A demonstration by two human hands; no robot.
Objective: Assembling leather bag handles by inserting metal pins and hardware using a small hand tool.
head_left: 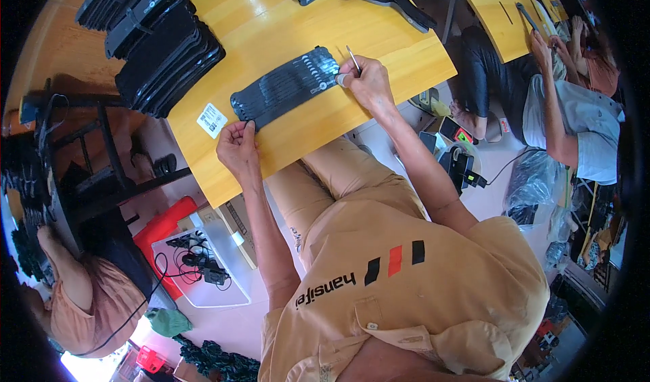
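Observation:
A dark, ribbed panel (284,87) with pale printed marks toward its right end lies slantwise on the yellow table (284,30). My left hand (240,148) has its thumb and fingers closed on the panel's near left corner. At the panel's right end, my right hand (369,84) is closed around a slim, pointed metal tool (353,58), whose exact kind I cannot tell. Something small and whitish (342,80) shows by that thumb. A white printed label card (211,120) lies just left of the panel, near my left hand.
Stacks of similar black pieces (169,57) stand at the table's far left. Curved black pieces (389,4) lie along its far edge. Below on the left, a white bin (230,288) holds cables. Other people sit nearby, at a second table (497,23) and at lower left.

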